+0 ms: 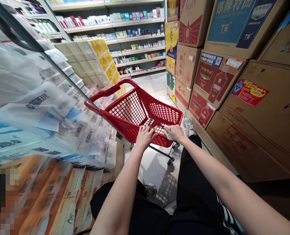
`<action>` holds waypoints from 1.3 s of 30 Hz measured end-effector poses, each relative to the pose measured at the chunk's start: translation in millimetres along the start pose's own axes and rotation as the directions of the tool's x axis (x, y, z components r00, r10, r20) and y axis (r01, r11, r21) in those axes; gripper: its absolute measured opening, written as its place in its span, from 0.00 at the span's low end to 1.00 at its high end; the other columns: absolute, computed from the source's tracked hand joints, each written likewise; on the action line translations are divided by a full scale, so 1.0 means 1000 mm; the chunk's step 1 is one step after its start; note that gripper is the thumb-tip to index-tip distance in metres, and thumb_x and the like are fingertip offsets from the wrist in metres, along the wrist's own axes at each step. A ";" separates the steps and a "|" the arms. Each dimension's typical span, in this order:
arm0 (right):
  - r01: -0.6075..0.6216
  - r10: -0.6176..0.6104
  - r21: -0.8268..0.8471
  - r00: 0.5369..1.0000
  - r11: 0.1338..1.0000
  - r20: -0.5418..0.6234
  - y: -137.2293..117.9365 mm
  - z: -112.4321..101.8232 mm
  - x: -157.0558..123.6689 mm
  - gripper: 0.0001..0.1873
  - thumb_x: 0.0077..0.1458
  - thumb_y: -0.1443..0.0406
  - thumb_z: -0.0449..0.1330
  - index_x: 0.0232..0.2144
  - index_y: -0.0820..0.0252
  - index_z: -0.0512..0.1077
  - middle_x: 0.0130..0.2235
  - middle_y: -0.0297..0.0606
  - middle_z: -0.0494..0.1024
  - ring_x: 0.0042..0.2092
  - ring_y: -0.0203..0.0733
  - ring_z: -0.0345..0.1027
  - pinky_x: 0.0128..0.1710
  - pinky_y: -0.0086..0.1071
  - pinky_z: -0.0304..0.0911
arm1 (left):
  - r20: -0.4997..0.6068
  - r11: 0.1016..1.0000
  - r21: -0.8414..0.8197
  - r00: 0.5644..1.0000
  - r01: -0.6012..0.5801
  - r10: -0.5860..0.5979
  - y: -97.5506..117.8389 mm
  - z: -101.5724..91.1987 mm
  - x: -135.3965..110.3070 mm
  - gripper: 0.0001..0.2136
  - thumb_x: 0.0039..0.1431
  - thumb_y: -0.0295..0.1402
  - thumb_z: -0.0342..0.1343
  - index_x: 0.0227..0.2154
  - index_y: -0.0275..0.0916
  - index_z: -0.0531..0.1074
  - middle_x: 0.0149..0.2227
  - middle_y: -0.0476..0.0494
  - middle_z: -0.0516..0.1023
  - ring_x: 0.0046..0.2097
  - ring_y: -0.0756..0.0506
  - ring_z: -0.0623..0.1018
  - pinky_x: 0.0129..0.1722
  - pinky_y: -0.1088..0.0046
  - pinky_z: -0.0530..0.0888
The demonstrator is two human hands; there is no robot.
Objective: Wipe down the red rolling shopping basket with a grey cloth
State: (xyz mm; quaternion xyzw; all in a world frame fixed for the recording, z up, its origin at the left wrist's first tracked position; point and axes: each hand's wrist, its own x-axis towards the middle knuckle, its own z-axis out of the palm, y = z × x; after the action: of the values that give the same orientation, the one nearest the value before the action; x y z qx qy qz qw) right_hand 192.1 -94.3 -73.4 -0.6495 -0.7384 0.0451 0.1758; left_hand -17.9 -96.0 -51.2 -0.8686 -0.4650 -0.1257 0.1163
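Observation:
A red plastic shopping cart [159,109] stands in front of me, with lattice sides and a loop handle on its far left. My left hand [144,136] lies over the cart's near rim, its fingers curled across the edge. Closer to the right corner, my right hand [175,133] is closed at the same rim. A small pale crumpled thing [168,133] shows under its fingers; its kind cannot be made out. Only the cart's lattice floor is visible between the sides.
Stacked liquor cartons [211,78] line the right side. Plastic-wrapped packs [86,130] and orange packs [68,192] are piled on the left. Shelves with small boxes and bottles [135,16] stand at the back. A dark pole [63,76] slants across the upper left.

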 end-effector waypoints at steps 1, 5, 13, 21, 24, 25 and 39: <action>-0.063 0.063 -0.009 0.998 0.998 0.019 0.000 -0.002 0.005 0.29 0.62 0.50 0.41 0.25 0.59 0.73 0.28 0.42 0.77 0.30 0.40 0.69 0.33 0.32 0.54 | -0.005 1.000 0.014 1.000 0.007 -0.007 0.003 0.001 0.001 0.17 0.62 0.46 0.41 0.39 0.44 0.70 0.40 0.42 0.71 0.46 0.42 0.68 0.57 0.56 0.55; -0.099 0.102 0.030 0.986 0.995 -0.131 -0.006 0.006 -0.004 0.28 0.63 0.53 0.39 0.27 0.59 0.73 0.28 0.42 0.77 0.32 0.41 0.69 0.38 0.34 0.56 | -0.007 0.999 0.041 1.000 0.023 -0.022 0.010 0.000 0.005 0.18 0.62 0.47 0.40 0.40 0.44 0.70 0.39 0.40 0.72 0.45 0.41 0.68 0.53 0.58 0.58; 0.092 -0.085 -0.006 0.887 0.996 -0.455 -0.013 0.046 -0.048 0.19 0.63 0.59 0.43 0.39 0.64 0.70 0.38 0.46 0.74 0.46 0.47 0.63 0.52 0.43 0.52 | -0.011 0.997 0.065 0.999 0.044 -0.043 0.015 0.001 0.010 0.17 0.61 0.47 0.41 0.36 0.43 0.70 0.37 0.39 0.73 0.45 0.40 0.67 0.50 0.58 0.58; 0.036 -0.044 -0.029 0.949 0.999 -0.312 0.006 0.019 -0.008 0.26 0.63 0.56 0.41 0.24 0.61 0.71 0.26 0.41 0.76 0.30 0.39 0.66 0.37 0.32 0.52 | -0.058 0.995 0.042 0.995 0.087 -0.084 0.032 0.002 0.011 0.17 0.62 0.45 0.40 0.38 0.43 0.70 0.38 0.41 0.73 0.45 0.41 0.67 0.52 0.57 0.57; 0.020 -0.016 0.013 0.973 1.000 -0.229 0.016 0.013 -0.003 0.29 0.63 0.53 0.40 0.21 0.60 0.71 0.25 0.40 0.76 0.27 0.37 0.66 0.30 0.30 0.48 | -0.061 0.997 0.009 0.996 0.071 -0.071 0.035 0.000 0.010 0.16 0.63 0.43 0.40 0.42 0.43 0.69 0.39 0.41 0.73 0.45 0.41 0.68 0.53 0.57 0.57; 0.022 -0.014 0.035 0.978 0.999 -0.207 0.020 0.011 -0.002 0.30 0.63 0.52 0.40 0.20 0.60 0.71 0.24 0.39 0.76 0.27 0.37 0.66 0.29 0.30 0.47 | -0.059 0.998 -0.003 0.996 0.059 -0.060 0.035 0.000 0.009 0.16 0.63 0.42 0.40 0.44 0.43 0.69 0.39 0.41 0.74 0.45 0.41 0.68 0.53 0.58 0.57; 0.001 0.016 0.201 0.996 0.980 -0.085 0.058 -0.006 0.029 0.32 0.57 0.44 0.43 0.18 0.59 0.69 0.21 0.37 0.73 0.24 0.35 0.63 0.25 0.29 0.47 | 0.033 0.999 0.002 0.998 -0.046 0.046 0.017 -0.006 0.004 0.16 0.64 0.38 0.39 0.50 0.43 0.65 0.41 0.42 0.75 0.43 0.44 0.71 0.43 0.65 0.62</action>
State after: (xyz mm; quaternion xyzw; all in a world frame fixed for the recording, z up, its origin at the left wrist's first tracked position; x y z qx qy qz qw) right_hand 245.6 -57.8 -79.1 -0.6326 -0.7193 0.0917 0.2720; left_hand -2.0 -104.1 -45.4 -0.8808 -0.4471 -0.1080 0.1124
